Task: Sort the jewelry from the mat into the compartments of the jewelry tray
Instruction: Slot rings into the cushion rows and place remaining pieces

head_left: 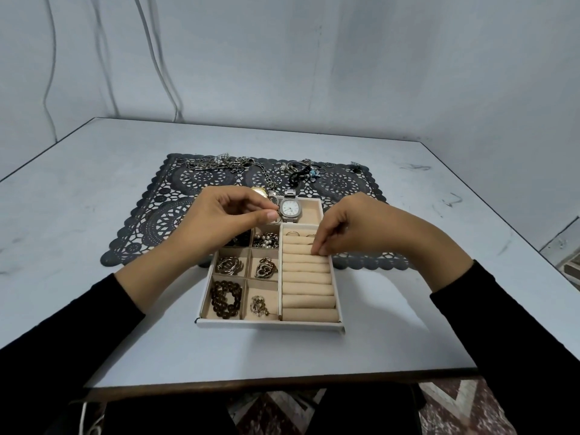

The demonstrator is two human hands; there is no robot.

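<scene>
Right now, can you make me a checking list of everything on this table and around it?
Surface: white table, scuffed, under a dark lace mat.
Job's things: tray partly filled; watch in far compartment; loose jewelry on mat's far edge.
Clutter: nothing seen.
Fingers: left hand pinches a ring; right hand touches the ring rolls, grip unclear.
Cables: cords hang down the wall.
Surroundings: grey wall, patterned floor.

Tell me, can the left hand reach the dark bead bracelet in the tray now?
Probably yes: the bead bracelet lies uncovered in the tray, near-left compartment, close to the left hand, though that hand pinches a ring.
</scene>
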